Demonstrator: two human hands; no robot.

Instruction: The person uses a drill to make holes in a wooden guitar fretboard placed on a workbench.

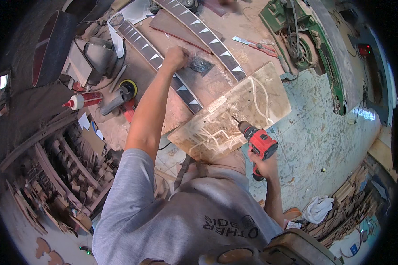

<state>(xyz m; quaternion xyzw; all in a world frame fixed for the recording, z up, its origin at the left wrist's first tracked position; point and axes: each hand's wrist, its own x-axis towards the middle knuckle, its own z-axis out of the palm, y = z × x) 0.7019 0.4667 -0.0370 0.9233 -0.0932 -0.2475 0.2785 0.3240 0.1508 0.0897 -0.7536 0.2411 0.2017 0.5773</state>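
Observation:
My right hand (265, 166) is wrapped round the grip of a red and black cordless drill (262, 143). The drill's thin bit points up and left over a worn wooden board (274, 95) marked with pale lines and scraped patches. My left hand (177, 58) is stretched out over the bench, its fingers curled in; whatever they hold is hidden. Just right of it lies a clear plastic bag (201, 66) of small dark pieces. Two dark curved strips with white triangles, a left strip (141, 44) and a right strip (206, 33), lie on either side of the bag.
A red and white bottle (85, 100) and a polisher with a yellow-edged pad (127, 89) lie at the bench's left. Red-handled pliers (258, 45) rest at the right, near a green belt-driven machine (296, 44). Wood offcuts (70, 172) fill the lower left; a white cloth (318, 209) lies lower right.

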